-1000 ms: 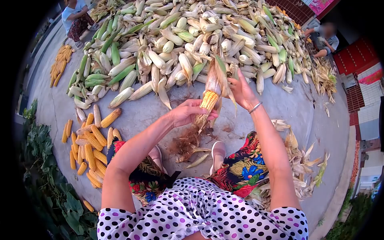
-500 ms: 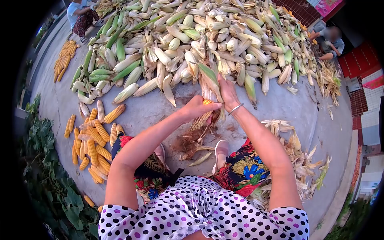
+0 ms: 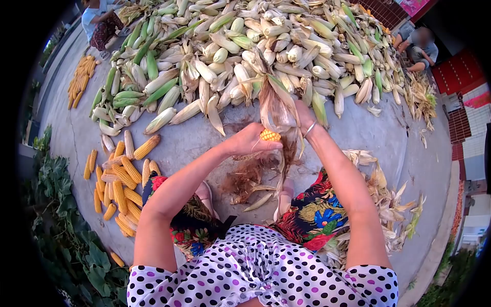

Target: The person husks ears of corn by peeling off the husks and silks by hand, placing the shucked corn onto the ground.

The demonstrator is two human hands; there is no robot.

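Observation:
My left hand (image 3: 247, 139) is closed around an ear of corn (image 3: 270, 135), whose yellow kernel end shows by the thumb; my fingers hide most of the rest. Just to the right, my right hand (image 3: 305, 116) grips a dry brown corn husk (image 3: 276, 105). That husk fans upward from between the hands, and a long strip of it (image 3: 285, 169) dangles toward my shoe. Whether the husk is still joined to the ear I cannot tell. Behind both hands rises a big pile of unhusked corn (image 3: 245, 56).
Husked yellow ears (image 3: 120, 179) lie on the concrete at my left, with another heap (image 3: 82, 81) farther off. Loose husks (image 3: 381, 204) lie at my right, brown silk (image 3: 245, 179) between my feet. One person (image 3: 102, 23) sits far left, another (image 3: 420, 48) far right.
The husk has shifted right with my right hand and spread apart, its strip now hanging lower. The ear's yellow end has tilted toward me in my left hand.

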